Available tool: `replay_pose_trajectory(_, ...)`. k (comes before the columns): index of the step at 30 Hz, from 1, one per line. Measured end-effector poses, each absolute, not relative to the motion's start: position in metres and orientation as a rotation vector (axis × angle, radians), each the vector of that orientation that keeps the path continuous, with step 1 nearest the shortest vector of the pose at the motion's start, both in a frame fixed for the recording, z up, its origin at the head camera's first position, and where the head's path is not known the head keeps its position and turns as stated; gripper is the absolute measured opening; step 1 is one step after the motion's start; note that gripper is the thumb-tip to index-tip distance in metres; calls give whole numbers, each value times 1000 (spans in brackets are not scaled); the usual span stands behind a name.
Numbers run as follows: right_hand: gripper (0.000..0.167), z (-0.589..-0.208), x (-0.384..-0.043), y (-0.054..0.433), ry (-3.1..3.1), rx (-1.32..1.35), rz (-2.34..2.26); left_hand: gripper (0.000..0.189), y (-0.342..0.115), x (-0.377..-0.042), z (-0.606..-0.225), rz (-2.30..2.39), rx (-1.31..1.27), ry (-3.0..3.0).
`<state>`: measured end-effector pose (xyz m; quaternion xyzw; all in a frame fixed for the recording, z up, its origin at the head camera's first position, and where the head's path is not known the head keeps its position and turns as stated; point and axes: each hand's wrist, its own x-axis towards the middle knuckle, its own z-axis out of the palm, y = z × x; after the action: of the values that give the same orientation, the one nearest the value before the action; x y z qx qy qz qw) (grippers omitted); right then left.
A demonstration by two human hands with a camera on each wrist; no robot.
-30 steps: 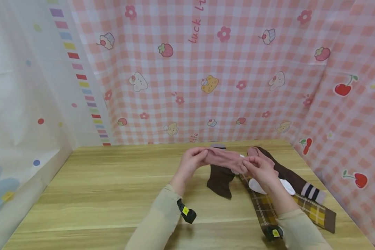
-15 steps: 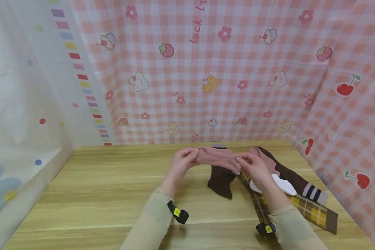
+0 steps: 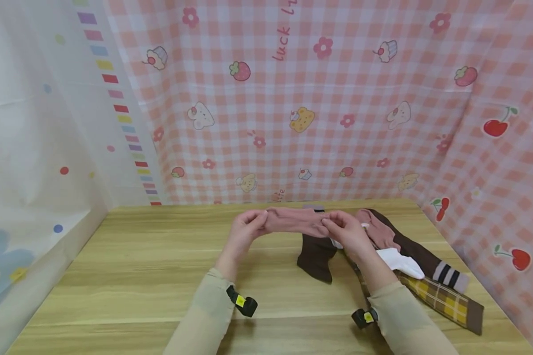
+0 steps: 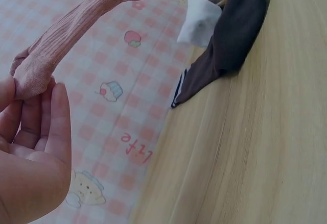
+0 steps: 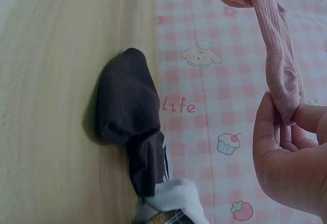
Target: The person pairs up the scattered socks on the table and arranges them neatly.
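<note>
A pink ribbed sock (image 3: 293,220) is stretched out sideways between both hands, held up above the table. My left hand (image 3: 244,234) pinches one end of it between thumb and fingers. The other end is pinched by my right hand (image 3: 348,236). In the left wrist view the sock (image 4: 71,27) runs up to the right from the left fingertips. Behind and below the right hand lie more socks: a dark brown one (image 3: 315,259), a white one (image 3: 399,262) and a second pink one (image 3: 377,229).
At the right, a long brown sock (image 3: 419,251) with a striped cuff lies beside a yellow-and-brown plaid sock (image 3: 444,301). The wooden table (image 3: 160,276) meets a pink checked cloth (image 3: 257,98) at the back. Black wrist cameras (image 3: 246,304) sit on both wrists.
Both hands have moved left with the pink sock, away from the pile. More of the white sock and the second pink sock shows now. The grip on the held sock looks unchanged.
</note>
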<state>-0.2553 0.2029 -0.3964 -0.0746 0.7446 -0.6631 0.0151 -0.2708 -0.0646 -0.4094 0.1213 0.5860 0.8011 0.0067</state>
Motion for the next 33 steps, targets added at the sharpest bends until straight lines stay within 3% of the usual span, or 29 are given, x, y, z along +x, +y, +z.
replay_pose_trajectory(9, 31, -396, -266, 188, 2353, -257, -2031, 13, -73, -272, -410, 2564, 302, 1869)
replay_pose_trajectory(20, 20, -401, -273, 175, 2362, -316, -1991, 19, -85, -277, -416, 2585, 237, 1923)
replay_pose_trajectory(33, 20, -416, -289, 159, 2348, -291, -1892, 23, -100, -277, -425, 2430, 103, 2134)
